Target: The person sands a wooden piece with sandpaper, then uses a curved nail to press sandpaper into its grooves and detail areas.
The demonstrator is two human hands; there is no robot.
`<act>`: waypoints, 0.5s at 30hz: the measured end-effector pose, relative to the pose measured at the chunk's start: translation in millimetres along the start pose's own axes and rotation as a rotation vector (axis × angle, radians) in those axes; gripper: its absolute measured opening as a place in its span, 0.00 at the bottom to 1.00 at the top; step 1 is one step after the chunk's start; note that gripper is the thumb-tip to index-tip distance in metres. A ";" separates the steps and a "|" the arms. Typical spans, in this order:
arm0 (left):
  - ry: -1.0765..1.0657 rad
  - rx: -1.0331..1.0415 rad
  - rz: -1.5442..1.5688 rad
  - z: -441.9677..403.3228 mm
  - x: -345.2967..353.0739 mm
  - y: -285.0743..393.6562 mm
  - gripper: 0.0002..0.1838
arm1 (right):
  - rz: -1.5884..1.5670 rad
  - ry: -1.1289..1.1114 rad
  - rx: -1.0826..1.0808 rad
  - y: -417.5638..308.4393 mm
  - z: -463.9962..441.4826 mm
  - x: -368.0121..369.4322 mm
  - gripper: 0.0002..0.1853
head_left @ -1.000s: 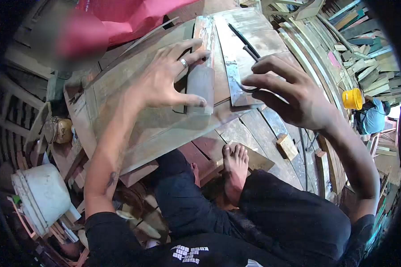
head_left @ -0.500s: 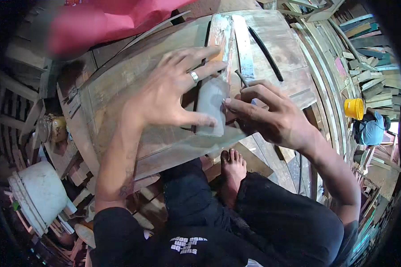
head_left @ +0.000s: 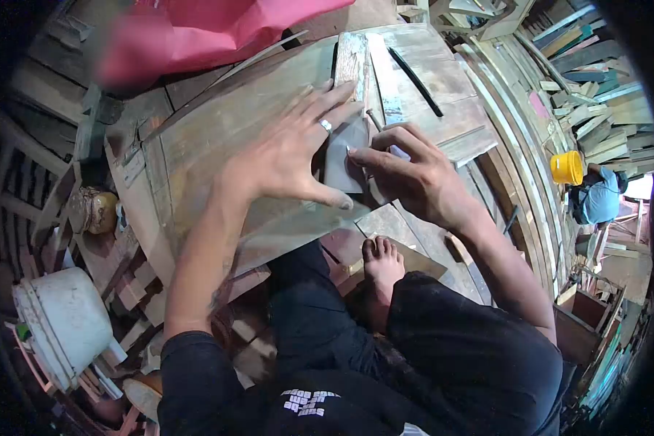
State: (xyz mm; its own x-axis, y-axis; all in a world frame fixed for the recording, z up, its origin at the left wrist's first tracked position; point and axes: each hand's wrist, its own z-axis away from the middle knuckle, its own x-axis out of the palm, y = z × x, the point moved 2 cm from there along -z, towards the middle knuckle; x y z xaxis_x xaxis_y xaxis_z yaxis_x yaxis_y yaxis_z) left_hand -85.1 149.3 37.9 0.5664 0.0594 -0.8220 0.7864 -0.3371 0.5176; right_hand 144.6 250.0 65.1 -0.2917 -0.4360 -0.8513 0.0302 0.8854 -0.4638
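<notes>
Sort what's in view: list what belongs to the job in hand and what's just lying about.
Likely part of the job:
grey piece, between the left hand and right hand
thin dark tool, mostly hidden by the right hand
worn wooden strip, partly covered by the left hand
wooden board beneath them

Apparently just lying about:
white bucket
yellow bucket
jar
pink sheeting
</notes>
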 end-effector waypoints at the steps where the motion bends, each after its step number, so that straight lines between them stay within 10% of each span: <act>1: 0.009 0.002 0.012 0.7 1.2 -0.4 0.71 | -0.004 0.009 0.007 -0.5 -0.1 0.7 0.33; 15: 0.044 -0.018 0.078 6.3 -0.3 -9.7 0.61 | 0.050 0.029 0.035 -2.9 2.6 7.4 0.32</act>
State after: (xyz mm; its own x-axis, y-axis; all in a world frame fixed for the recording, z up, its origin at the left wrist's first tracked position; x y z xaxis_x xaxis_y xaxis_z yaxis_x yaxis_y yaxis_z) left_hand -94.4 146.7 31.6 0.6365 0.0753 -0.7676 0.7434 -0.3251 0.5846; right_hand 144.9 243.7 59.4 -0.3161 -0.3864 -0.8665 0.0786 0.8995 -0.4298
